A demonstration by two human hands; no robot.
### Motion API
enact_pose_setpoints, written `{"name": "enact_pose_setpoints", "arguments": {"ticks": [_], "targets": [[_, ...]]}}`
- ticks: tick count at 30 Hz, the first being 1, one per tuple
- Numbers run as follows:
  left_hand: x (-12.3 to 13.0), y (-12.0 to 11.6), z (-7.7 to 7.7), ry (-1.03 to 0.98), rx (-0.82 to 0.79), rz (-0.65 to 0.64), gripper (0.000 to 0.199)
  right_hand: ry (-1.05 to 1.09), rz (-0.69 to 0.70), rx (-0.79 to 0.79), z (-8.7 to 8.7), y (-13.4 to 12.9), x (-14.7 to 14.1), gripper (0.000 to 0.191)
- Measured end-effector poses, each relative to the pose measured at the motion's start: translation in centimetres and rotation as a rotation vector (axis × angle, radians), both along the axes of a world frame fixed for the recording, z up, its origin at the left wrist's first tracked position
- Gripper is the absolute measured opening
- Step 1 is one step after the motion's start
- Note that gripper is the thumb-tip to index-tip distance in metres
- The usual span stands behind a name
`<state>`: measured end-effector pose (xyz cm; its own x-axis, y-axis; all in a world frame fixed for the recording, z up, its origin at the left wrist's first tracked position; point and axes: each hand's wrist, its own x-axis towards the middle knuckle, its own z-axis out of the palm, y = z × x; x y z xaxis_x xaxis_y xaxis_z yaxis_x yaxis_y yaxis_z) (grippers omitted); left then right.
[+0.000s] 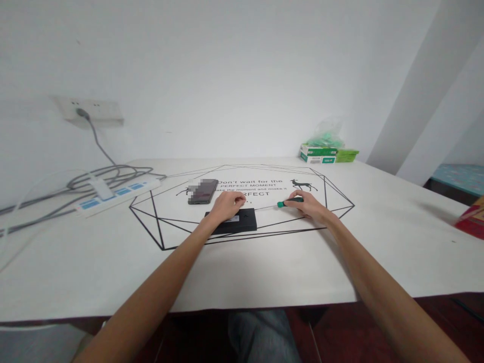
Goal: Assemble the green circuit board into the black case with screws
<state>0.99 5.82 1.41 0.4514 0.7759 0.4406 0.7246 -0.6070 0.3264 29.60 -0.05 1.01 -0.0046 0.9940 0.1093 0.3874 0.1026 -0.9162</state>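
A flat black rectangular box (247, 220) with a pale label lies on the printed white tabletop. Over its far left part rests my left hand (226, 205), the fingers curled together; whatever they hold, if anything, is hidden. To the right, my right hand (310, 205) is closed around the black and green handle of a screwdriver (280, 204). Its thin shaft points left, and the tip is close to the box's right far corner; I cannot tell whether they touch. A dark smartphone (206, 192) lies just beyond my left hand.
At the left lie a white power strip (121, 195) and coiled grey cables (109, 174), with one cable plugged into a wall socket (91, 110). Green and white boxes (318, 154) topped by a plastic bag (327, 135) stand at the back right. A red package (472, 219) is at the right edge.
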Motion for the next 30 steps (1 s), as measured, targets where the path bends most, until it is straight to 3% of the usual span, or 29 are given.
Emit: {"name": "enact_pose_setpoints", "arguments": {"ticks": [3, 10, 16, 19, 25, 30], "targets": [[0.14, -0.17, 0.09, -0.019, 0.028, 0.021, 0.021, 0.037, 0.052, -0.058, 0.05, -0.15, 0.1, 0.052], [0.33, -0.41, 0.09, -0.04, 0.061, 0.075, 0.02, -0.192, -0.018, 0.128, -0.48, 0.53, 0.09, 0.06], [0.49, -0.87, 0.39, -0.046, 0.088, 0.128, 0.02, -0.001, 0.079, -0.077, -0.07, -0.11, 0.23, 0.05], [0.56, -0.97, 0.52, -0.054, 0.086, 0.141, 0.019, 0.042, 0.072, -0.062, -0.12, -0.2, 0.04, 0.048], [0.68, -0.72, 0.25, -0.069, 0.07, 0.135, 0.019, -0.228, -0.032, 0.099, -0.34, 0.26, -0.47, 0.06], [0.7, -0.65, 0.06, -0.063, 0.056, 0.106, 0.02, -0.064, 0.014, -0.087, 0.26, -0.29, -0.42, 0.05]]}}
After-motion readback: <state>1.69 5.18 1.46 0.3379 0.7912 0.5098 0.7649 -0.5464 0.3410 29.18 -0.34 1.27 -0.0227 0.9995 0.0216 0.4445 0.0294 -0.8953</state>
